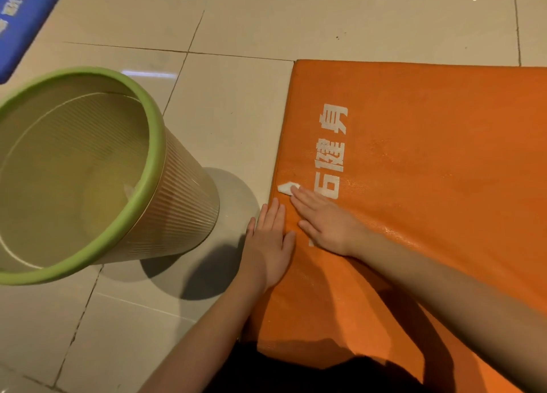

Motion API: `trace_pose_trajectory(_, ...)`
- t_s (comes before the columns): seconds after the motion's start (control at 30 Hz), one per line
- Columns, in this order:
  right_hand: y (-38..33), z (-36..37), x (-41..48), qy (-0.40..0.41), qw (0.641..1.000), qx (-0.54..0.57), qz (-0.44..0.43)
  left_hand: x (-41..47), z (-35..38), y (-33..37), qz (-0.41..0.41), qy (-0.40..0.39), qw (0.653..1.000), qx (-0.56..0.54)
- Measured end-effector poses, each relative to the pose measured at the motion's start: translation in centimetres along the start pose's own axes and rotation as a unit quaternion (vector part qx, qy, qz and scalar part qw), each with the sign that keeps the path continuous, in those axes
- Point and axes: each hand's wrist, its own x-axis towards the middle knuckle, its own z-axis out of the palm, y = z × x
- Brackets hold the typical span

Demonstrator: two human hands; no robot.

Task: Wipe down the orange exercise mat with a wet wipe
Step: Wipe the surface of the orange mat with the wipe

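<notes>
Near the body, the left hand [273, 238] is laid flat at the edge of the orange mat [429, 185], the wet wipe [284, 188] is pressed down under the flat right hand [324, 225], and wiping seems begun, so a push farther along is likely needed next.

Right grip [322, 224] flat on mat [429, 185], fingertips [299, 196] pressing wipe [284, 188] near left edge. Left grip [270, 238] flat astride that edge. Bin [177, 191] on floor [236, 111] beside.
</notes>
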Motion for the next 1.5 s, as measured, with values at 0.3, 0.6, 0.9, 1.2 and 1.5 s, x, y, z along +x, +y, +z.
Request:
trace_pose_trajectory(0.3, -0.9, -0.5, 2.8, 0.012, 1.0, -0.014, 0.02, -0.1, 0.2, -0.4, 0.011, 0.015, 1.0, 0.002)
trace_pose_trajectory(0.6, 0.1, -1.3, 4.7, 0.02, 0.998, -0.02, 0.054, -0.1, 0.6, -0.7, 0.037, 0.053, 0.998, -0.009)
trace_pose_trajectory(0.9, 2.4, -1.8, 4.6, 0.037, 0.994, -0.082, 0.067, 0.7, -0.7, -0.3, 0.054, 0.078, 0.995, -0.009)
trace_pose_trajectory(1.2, 4.8, -2.6, 1.2, 0.065, 0.994, -0.04, -0.077, 4.5, -0.8, -0.4, 0.056, 0.052, 0.996, 0.056)
trace_pose_trajectory(1.5, 4.1, -2.3, 5.4, 0.249, 0.968, -0.028, 0.02, 4.0, -0.7, -0.4, 0.055, 0.051, 0.995, 0.061)
